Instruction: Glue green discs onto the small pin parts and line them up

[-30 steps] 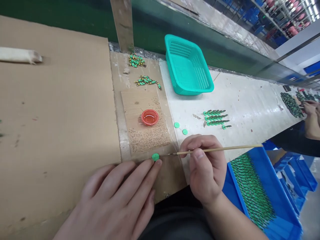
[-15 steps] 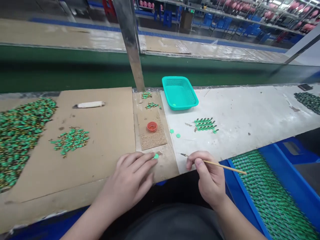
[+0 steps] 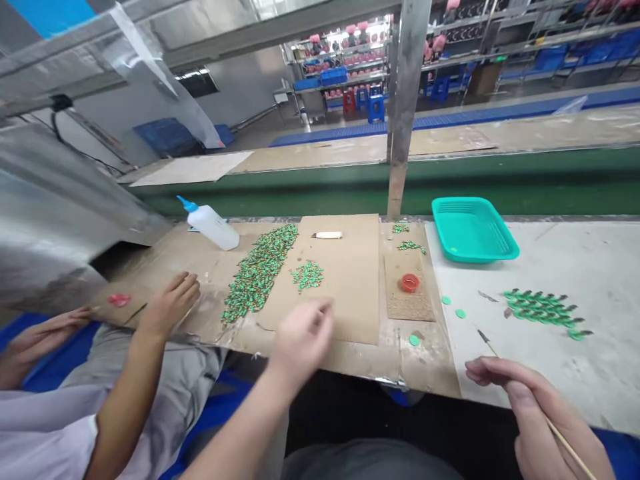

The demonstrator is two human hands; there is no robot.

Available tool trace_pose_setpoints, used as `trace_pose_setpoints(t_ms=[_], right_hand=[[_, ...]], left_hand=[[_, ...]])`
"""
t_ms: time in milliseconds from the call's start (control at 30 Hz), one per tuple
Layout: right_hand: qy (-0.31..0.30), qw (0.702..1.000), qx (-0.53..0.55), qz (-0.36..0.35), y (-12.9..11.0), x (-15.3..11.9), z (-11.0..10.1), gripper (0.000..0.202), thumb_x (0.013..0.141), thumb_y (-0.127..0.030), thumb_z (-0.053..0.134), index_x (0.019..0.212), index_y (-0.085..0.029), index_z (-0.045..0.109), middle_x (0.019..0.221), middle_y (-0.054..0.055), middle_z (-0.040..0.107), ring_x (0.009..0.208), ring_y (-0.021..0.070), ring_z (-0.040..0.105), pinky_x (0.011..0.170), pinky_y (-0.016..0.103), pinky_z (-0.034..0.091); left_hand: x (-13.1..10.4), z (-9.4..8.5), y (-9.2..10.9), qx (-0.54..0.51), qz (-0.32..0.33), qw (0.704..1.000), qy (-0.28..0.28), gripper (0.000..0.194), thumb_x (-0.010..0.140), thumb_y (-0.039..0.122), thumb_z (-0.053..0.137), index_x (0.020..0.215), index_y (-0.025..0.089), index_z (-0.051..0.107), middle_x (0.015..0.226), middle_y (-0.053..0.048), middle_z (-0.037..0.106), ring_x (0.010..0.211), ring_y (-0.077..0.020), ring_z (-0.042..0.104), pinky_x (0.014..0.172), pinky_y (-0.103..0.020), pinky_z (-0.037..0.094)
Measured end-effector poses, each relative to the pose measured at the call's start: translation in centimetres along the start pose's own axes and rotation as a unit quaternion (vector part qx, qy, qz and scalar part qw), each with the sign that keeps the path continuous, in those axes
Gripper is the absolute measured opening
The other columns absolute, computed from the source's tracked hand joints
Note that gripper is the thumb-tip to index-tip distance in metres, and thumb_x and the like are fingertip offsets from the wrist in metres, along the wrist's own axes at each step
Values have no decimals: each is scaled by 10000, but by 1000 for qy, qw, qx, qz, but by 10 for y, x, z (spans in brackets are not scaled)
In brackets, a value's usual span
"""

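My left hand (image 3: 303,333) hangs over the front of the cardboard sheet (image 3: 353,287), near a small pile of green and gold pieces (image 3: 307,275). Its fingers look curled but are blurred, and I cannot make out anything in them. In my right hand (image 3: 530,400) is a thin paintbrush (image 3: 489,342), its dark tip pointing forward and left over the white sheet. Between the hands a green disc (image 3: 414,340) lies flat near the table edge. A small red dish (image 3: 410,283) stands on a cardboard piece beyond it. More green discs (image 3: 461,313) lie farther right.
A teal basket (image 3: 475,247) stands at the back, behind rows of green discs with dark pieces (image 3: 543,312). Left are a large green pile (image 3: 260,273), a white bottle (image 3: 213,227) and a co-worker's hand (image 3: 173,303). A white-wrapped blade (image 3: 329,235) lies on the cardboard. A metal post (image 3: 403,113) rises behind.
My view has swung left, bringing the co-worker and bottle into sight. My left hand has left the green disc and moved left toward the small pile. The right hand keeps the paintbrush.
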State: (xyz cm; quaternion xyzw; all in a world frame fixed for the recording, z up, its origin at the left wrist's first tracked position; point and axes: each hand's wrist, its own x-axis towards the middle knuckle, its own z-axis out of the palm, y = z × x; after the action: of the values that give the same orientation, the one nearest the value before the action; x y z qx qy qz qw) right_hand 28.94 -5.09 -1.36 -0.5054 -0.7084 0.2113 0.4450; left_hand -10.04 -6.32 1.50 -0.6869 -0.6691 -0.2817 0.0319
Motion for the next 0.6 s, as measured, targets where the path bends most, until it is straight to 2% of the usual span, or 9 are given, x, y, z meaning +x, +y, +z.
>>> trace_pose_setpoints(t_ms=[67, 133, 167, 233, 367, 500, 600], right_hand=[[0, 1000, -17, 1, 2, 0, 1, 288, 1120, -387, 604, 1111, -277, 870, 958, 36, 931, 862, 276, 929, 739, 280, 775], [3, 1000, -22, -4, 0, 2, 4, 298, 1106, -426, 621, 1040, -279, 871, 927, 34, 925, 820, 271, 925, 702, 268, 768], [5, 1000, -22, -8, -3, 4, 6, 301, 1102, -435, 627, 1012, -282, 870, 922, 33, 922, 806, 267, 922, 705, 269, 768], [8, 1000, -19, -24, -10, 7, 11, 294, 1099, -427, 631, 987, -292, 867, 926, 23, 917, 786, 256, 914, 728, 273, 769], [6, 998, -19, -64, -18, 11, 16, 246, 1100, -398, 645, 1024, -305, 860, 987, -3, 917, 828, 229, 913, 771, 255, 759], [-4, 996, -34, -83, -16, 11, 14, 231, 1113, -380, 643, 1064, -302, 855, 1039, -10, 914, 909, 211, 918, 833, 225, 745], [-7, 995, -36, -89, -14, 11, 11, 226, 1122, -373, 637, 1071, -301, 845, 1040, -12, 909, 923, 205, 917, 818, 210, 738]], left_hand=[[21, -29, -49, 57, -100, 993, 7, 259, 1155, 322, 540, 1200, 189, 758, 1074, -80, 820, 887, -185, 763, 848, -379, 663], [46, -54, -92, 104, -162, 981, -25, 271, 1115, 450, 700, 1192, 195, 750, 1140, -58, 792, 983, -194, 763, 921, -411, 675], [57, -63, -108, 121, -178, 975, -49, 317, 1096, 477, 735, 1231, 191, 748, 1208, -67, 784, 1047, -211, 765, 956, -434, 678], [76, -72, -129, 140, -181, 968, -107, 357, 1085, 486, 752, 1309, 208, 741, 1338, -91, 765, 1161, -240, 758, 1027, -476, 673], [100, -59, -138, 160, -168, 954, -188, 417, 1082, 483, 754, 1400, 217, 715, 1457, -114, 728, 1270, -276, 736, 1090, -525, 657], [117, -41, -140, 164, -184, 943, -224, 430, 1083, 490, 750, 1416, 222, 708, 1465, -115, 722, 1260, -274, 737, 1078, -518, 662], [123, -36, -145, 144, -197, 941, -236, 430, 1085, 487, 748, 1422, 223, 705, 1468, -117, 720, 1255, -271, 738, 1072, -513, 664]])
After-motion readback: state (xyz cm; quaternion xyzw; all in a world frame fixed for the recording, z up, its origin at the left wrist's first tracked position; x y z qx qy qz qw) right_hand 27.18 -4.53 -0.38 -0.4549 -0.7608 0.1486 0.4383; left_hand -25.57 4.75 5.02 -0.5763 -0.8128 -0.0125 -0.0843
